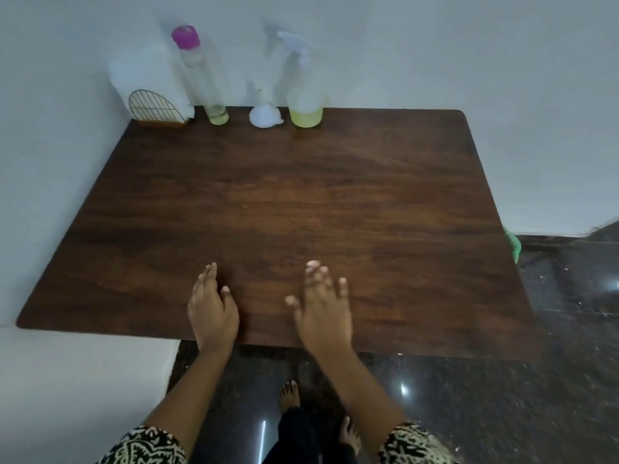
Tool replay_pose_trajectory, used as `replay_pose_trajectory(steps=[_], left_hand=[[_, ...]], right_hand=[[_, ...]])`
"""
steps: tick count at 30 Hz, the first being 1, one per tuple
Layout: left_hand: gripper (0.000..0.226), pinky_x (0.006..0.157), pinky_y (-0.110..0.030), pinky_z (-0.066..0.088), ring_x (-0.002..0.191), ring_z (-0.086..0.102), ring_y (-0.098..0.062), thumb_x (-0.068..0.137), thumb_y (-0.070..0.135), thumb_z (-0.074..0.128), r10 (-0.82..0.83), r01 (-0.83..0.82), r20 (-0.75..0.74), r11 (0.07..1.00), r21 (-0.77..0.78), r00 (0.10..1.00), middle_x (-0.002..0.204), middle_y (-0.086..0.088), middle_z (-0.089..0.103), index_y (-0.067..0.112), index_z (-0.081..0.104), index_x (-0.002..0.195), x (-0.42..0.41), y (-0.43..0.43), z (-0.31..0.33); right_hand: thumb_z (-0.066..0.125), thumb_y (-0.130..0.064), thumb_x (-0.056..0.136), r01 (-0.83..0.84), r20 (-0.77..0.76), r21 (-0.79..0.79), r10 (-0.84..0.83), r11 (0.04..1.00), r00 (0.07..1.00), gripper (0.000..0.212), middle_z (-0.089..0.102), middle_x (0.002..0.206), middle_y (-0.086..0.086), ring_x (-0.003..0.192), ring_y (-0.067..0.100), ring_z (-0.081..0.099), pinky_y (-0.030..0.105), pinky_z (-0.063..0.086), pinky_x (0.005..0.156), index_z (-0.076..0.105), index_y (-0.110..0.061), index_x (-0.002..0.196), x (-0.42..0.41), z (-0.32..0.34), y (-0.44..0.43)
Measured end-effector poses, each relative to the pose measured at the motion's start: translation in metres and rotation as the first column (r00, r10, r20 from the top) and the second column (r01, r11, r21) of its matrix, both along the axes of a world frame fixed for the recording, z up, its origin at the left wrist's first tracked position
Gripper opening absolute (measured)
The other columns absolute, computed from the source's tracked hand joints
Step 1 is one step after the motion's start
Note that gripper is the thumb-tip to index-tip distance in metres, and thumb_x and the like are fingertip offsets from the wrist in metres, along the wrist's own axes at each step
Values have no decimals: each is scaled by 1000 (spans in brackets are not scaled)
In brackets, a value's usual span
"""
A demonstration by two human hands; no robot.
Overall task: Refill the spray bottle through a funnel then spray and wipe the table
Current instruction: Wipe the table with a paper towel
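- Left hand and right hand: fingers straight, holding nothing, over the near tabletop edge.
- Spray bottle, funnel, refill bottle stand at the far edge, well apart from both hands, likely staged for refilling.

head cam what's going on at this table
A person stands at the wooden table, left hand and right hand open near its front edge, holding nothing. Along the far edge stand a pink-capped clear bottle, a white funnel and the spray bottle with a little yellow liquid. The refill has not started.
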State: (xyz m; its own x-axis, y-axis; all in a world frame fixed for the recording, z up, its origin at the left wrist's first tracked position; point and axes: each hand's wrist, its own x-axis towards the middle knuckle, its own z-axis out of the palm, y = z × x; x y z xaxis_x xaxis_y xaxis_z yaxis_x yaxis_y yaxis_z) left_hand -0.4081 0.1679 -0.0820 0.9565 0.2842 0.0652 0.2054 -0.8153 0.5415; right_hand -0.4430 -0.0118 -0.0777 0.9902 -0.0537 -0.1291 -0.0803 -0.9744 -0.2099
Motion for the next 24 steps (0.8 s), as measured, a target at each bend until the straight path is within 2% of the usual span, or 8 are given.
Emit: replay_pose_trajectory(steps=[3, 5, 9, 11, 14, 19, 21, 24], left_hand=[[51, 112, -49, 29, 138, 37, -33, 93, 3, 50, 39, -39, 7, 999, 33, 999, 147, -16, 45, 5, 42, 143, 22, 32, 0], [51, 112, -49, 29, 137, 37, -33, 93, 4, 50, 60, -60, 7, 997, 50, 998, 146, -16, 45, 5, 42, 143, 40, 52, 2], [51, 111, -49, 29, 137, 37, -35, 92, 5, 52, 71, -71, 1, 991, 111, 997, 145, -18, 45, 4, 43, 142, 77, 90, 7], [50, 110, -49, 30, 135, 39, -36, 91, 4, 53, 49, -49, 7, 990, 135, 999, 143, -19, 47, 4, 45, 140, 90, 102, 6], [48, 109, -49, 32, 135, 40, -35, 90, 5, 54, -25, 25, -3, 987, 158, 1000, 142, -18, 48, 4, 48, 138, 113, 109, 3], [46, 107, -48, 35, 134, 42, -31, 92, 11, 52, -98, 108, -61, 974, 197, 993, 144, -13, 49, 9, 50, 138, 155, 100, 3], [45, 106, -48, 34, 135, 40, -30, 95, 14, 49, -92, 109, -82, 967, 231, 992, 145, -11, 47, 10, 49, 139, 168, 99, 5], [45, 106, -48, 31, 136, 37, -28, 97, 18, 46, -94, 120, -107, 955, 273, 990, 148, -8, 44, 12, 47, 141, 182, 104, 5]], right_hand=[[16, -55, 91, 248, 5, 7, -248, 969, 969, 78, 30, 154, 12, 142, 25, 28, 47, 15, 115, 26, -2, 147, 34, -1, -29], [22, -55, 95, 273, -15, 41, -272, 961, 962, 77, 21, 157, 14, 145, 27, 18, 46, 6, 117, 17, 0, 149, 54, 1, -9], [27, -51, 96, -98, 27, 133, 95, 986, 995, 75, 17, 157, 15, 146, 26, 15, 42, -2, 116, 13, 0, 149, 83, 6, 95], [26, -53, 94, -232, 15, 121, 232, 965, 973, 73, 28, 154, 12, 143, 23, 25, 43, 4, 116, 27, -2, 147, 90, 5, 131], [19, -55, 88, -30, 26, 89, 28, 996, 999, 78, 44, 146, 11, 137, 23, 39, 47, 19, 114, 38, -3, 143, 115, 2, 116], [18, -53, 98, 380, -56, 46, -378, 924, 924, 73, 9, 160, 10, 148, 22, 5, 46, -4, 117, 6, -3, 150, 175, 2, 52], [24, -52, 98, 349, -31, 56, -348, 936, 937, 75, 10, 159, 14, 148, 24, 5, 45, -3, 117, 5, 0, 150, 196, 4, 74], [27, -51, 98, 36, -4, 127, -36, 991, 999, 75, 11, 159, 15, 147, 25, 5, 44, -4, 117, 6, 0, 150, 215, 6, 143]])
